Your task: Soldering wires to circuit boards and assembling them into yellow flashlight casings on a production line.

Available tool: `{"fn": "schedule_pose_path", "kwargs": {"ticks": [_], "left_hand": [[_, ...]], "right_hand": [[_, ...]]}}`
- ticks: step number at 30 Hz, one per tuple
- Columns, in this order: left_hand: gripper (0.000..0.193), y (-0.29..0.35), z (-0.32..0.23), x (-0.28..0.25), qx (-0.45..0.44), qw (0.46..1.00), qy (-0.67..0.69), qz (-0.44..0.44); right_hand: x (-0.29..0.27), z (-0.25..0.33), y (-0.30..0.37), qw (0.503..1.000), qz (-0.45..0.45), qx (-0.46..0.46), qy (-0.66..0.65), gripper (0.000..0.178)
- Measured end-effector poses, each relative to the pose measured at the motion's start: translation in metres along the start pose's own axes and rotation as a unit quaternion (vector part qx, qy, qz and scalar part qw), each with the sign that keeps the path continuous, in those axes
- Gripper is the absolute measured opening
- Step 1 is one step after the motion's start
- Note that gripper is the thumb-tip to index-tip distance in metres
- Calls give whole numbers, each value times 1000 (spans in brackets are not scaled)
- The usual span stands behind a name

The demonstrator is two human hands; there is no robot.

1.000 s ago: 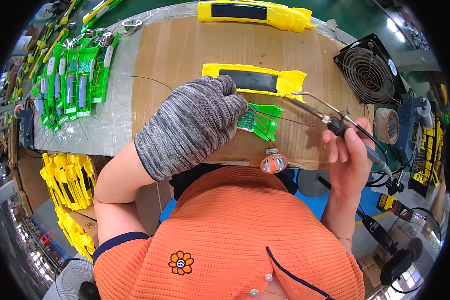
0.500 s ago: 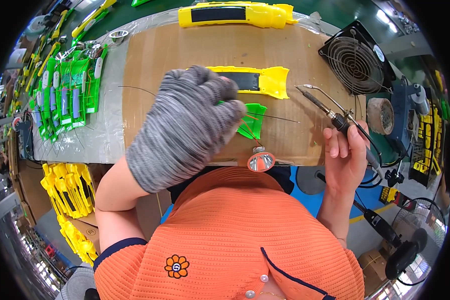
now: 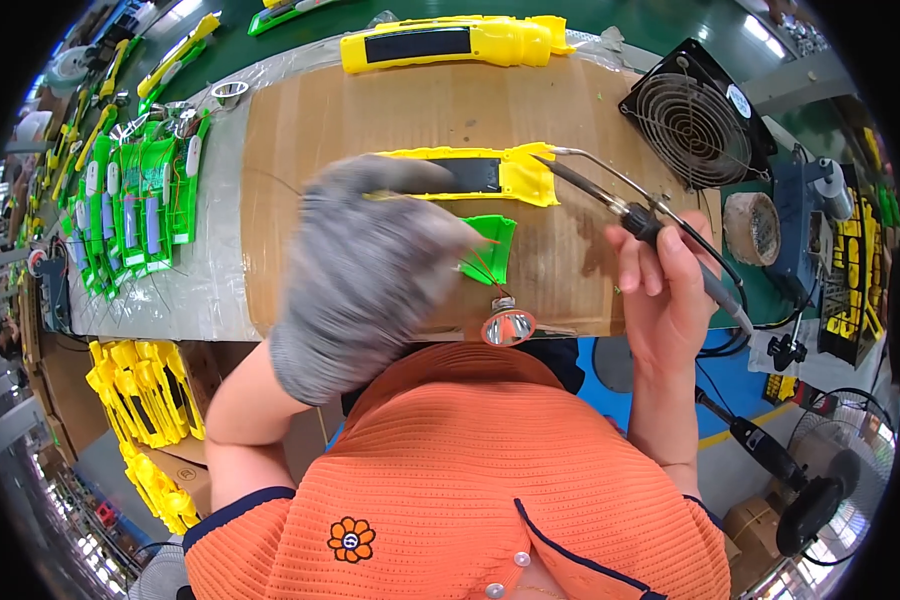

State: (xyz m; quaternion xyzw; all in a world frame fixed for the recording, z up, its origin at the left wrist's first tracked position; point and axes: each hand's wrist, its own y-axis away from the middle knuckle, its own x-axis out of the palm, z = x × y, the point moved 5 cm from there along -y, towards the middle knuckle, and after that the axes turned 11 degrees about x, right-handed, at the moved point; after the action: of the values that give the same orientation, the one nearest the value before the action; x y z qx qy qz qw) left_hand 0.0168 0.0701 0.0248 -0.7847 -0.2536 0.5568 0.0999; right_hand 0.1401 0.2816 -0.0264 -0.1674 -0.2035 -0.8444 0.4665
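My right hand (image 3: 673, 290) grips a soldering iron (image 3: 645, 226) with a curved metal tube beside its tip. The tip is over the right end of a yellow plastic housing (image 3: 532, 176) with a dark panel; whether they touch I cannot tell. My left hand (image 3: 370, 275), in a grey striped glove, covers the left part of a green plastic housing (image 3: 495, 240). It is smeared by motion, and its fingertips are hard to make out. Thin red wires run from the green housing to a round reflector lamp (image 3: 508, 326) at the table's near edge.
Green housings with batteries (image 3: 135, 215) stand in a row at the left. Another yellow housing (image 3: 450, 45) lies at the back. On the right are a square fan (image 3: 692, 125), a round pot (image 3: 752, 228) and a blue box (image 3: 798, 240). Yellow parts (image 3: 145, 395) are stacked lower left.
My left hand has moved slightly down and left, with its fingers shifting. My right hand has brought the soldering iron left, from beside the yellow housing to over its right end.
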Motion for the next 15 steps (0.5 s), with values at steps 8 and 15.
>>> {"fn": "schedule_pose_path", "kwargs": {"ticks": [8,15], "left_hand": [[9,23,57,8,-235,961,120,-84],[11,-15,53,24,-62,988,132,58]], "right_hand": [[24,-20,-26,997,66,50,5,11],[-9,-6,-12,993,55,82,68,11]]}}
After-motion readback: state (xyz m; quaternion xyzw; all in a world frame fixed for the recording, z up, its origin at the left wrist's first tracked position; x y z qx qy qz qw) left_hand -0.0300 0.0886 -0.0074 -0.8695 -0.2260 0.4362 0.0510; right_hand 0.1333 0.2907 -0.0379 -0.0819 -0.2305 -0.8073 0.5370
